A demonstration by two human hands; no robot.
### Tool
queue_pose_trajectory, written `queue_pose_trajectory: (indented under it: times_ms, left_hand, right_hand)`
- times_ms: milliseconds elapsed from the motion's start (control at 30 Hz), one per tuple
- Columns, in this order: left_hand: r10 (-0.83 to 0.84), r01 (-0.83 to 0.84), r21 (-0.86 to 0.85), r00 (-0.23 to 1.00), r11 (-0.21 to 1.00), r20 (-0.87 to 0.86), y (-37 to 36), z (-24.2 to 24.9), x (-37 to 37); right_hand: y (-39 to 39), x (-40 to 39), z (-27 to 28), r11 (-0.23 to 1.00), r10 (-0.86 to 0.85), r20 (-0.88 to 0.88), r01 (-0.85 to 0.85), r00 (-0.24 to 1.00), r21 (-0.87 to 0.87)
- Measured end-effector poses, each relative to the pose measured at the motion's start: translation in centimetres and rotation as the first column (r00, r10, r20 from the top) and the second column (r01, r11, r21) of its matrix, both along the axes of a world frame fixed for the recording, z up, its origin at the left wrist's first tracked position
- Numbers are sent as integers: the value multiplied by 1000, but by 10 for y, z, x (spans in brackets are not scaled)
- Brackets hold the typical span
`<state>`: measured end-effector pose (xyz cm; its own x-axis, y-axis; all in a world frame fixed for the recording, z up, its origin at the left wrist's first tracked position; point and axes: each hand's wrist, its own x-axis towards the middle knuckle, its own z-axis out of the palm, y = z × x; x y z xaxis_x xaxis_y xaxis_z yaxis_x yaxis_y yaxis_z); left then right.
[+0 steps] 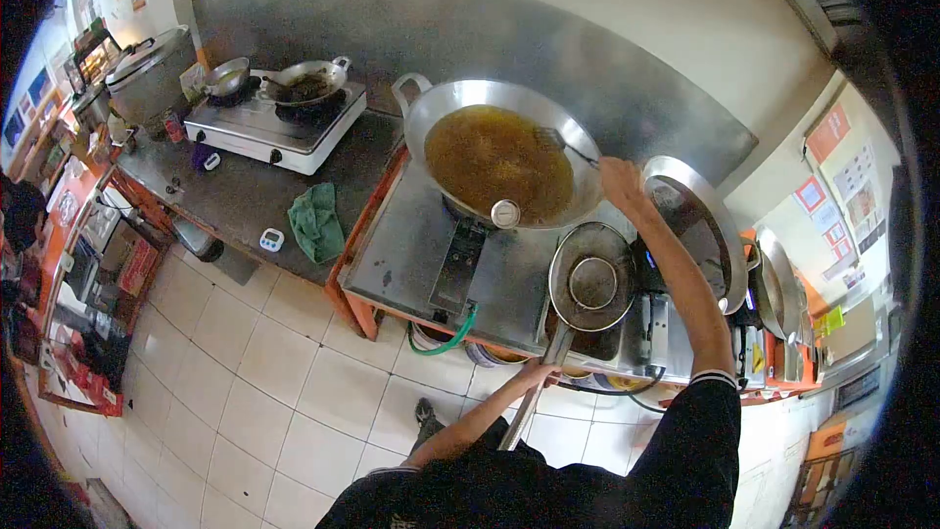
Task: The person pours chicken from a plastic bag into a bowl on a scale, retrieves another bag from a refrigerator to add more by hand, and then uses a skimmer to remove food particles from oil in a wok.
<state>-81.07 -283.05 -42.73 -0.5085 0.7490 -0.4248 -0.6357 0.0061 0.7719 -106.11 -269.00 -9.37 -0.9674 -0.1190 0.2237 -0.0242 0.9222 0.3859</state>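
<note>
My right hand [619, 179] grips the handle of a wire skimmer [554, 140] whose mesh end dips into the brown oil of a large steel wok [499, 152]. My left hand [536, 372] holds the long handle of a round strainer ladle [591, 279], which rests over a pot on the steel counter [411, 245] to the right of the wok. A small round knob or lid sits at the wok's near rim.
A second wok [697, 225] leans upright at the right. At the back left stand a two-burner stove [269, 122] with pans and a big lidded pot [149, 73]. A green cloth [315, 220] and a timer [271, 239] lie on the dark counter. Tiled floor below.
</note>
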Motion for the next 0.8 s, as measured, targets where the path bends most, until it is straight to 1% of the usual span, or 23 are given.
queue_pose_trajectory:
  times_ms: [33,133,167,267,300,367,433,467,533,567,667,767,800]
  left_hand:
    - [-4,4,-3,1000,1000,9,3,-6,0]
    - [69,-69,24,998,997,11,-6,18,4]
    - [93,-94,36,995,995,25,-6,18,5]
    - [80,-81,24,997,996,10,-14,35,5]
    - [70,-71,21,997,997,35,-13,30,5]
    - [85,-85,11,996,996,6,-7,21,1]
    - [91,-91,-16,995,996,-46,-7,18,5]
    - [83,-83,6,996,997,-10,-8,19,5]
    - [106,-106,-5,994,994,-13,-9,25,6]
    - [117,-117,-18,993,993,-4,-11,28,6]
    - [128,-128,-40,992,991,7,-10,31,8]
    - [106,-106,-28,994,994,2,-9,29,5]
    - [104,-104,-23,995,994,8,-7,25,4]
  right_hand:
    - [4,-1,-8,999,9,4,-9,1000,-32]
    - [32,-27,-54,988,48,-16,-50,999,-147]
    - [43,-39,-72,979,69,-26,-73,997,-192]
    - [76,-73,-119,928,168,-67,-180,984,-325]
    - [72,-68,-113,904,155,-3,-143,988,-402]
    - [54,-49,-82,840,127,120,-43,985,-541]
    - [43,-37,-61,796,118,189,22,975,-605]
    - [39,-33,-54,779,121,213,40,970,-626]
    - [37,-33,-46,801,153,202,-2,967,-599]
    - [39,-39,-47,841,202,163,-85,966,-534]
    - [11,-21,-8,774,112,284,96,952,-626]
    - [0,-18,4,805,88,175,33,981,-592]
    - [3,-24,-3,840,76,-3,-66,997,-538]
